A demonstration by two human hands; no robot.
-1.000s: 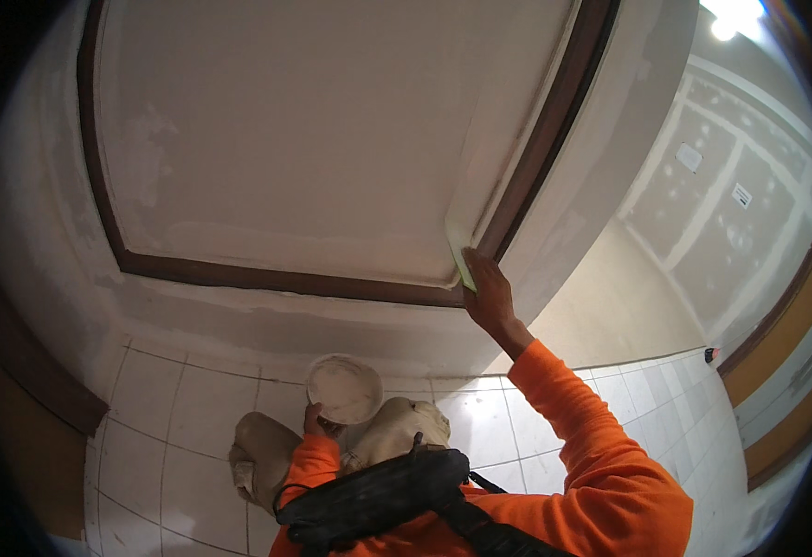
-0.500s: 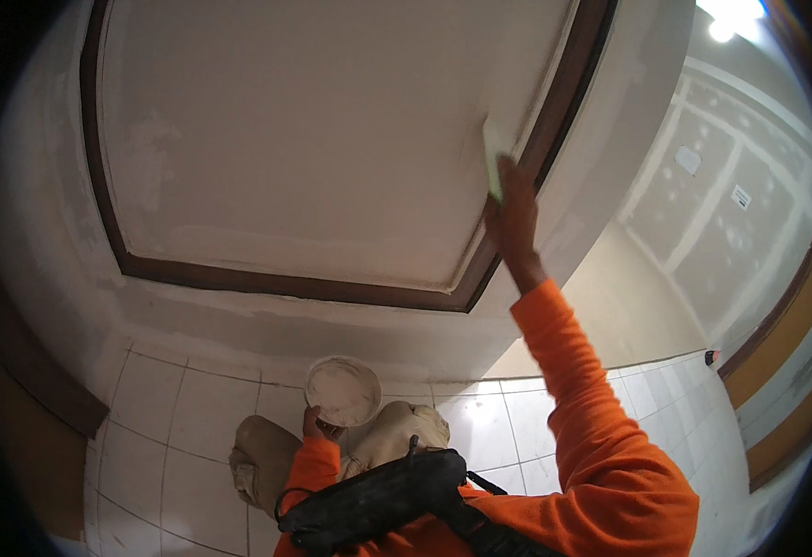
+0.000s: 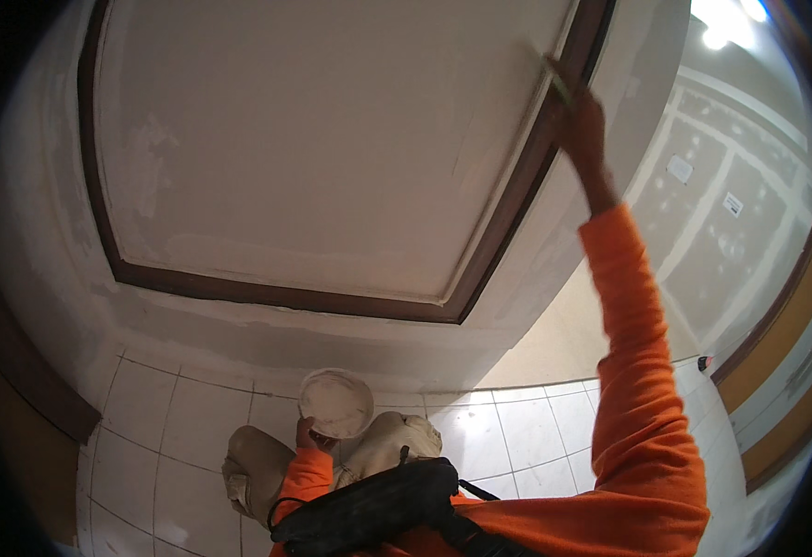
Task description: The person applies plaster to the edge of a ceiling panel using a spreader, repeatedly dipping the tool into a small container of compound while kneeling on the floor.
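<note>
High up at the right, my right hand (image 3: 580, 125) is closed on a thin, pale green putty scraper (image 3: 559, 84), partly smeared by motion. It is close to the inner edge of the dark brown wooden frame (image 3: 502, 249), by the pale panel (image 3: 313, 139); whether the blade touches the surface I cannot tell. Low down, my left hand (image 3: 311, 434) grips the side of a round white tub (image 3: 368, 420). Pinkish-white filler paste (image 3: 334, 401) lies inside it. The tub is just above my knees, and some of the left fingers are hidden by it.
White floor tiles (image 3: 202, 418) run along the foot of the wall. To the right is a grey wall with pale patched seams (image 3: 717, 200), then a brown and grey door (image 3: 786, 371). Another brown door frame (image 3: 30, 371) stands at the left. A black bag (image 3: 369, 511) crosses my lap.
My right hand has moved up and to the right along the frame with the scraper, the arm stretching further out. My left hand still holds the tub; the whole view has shifted slightly.
</note>
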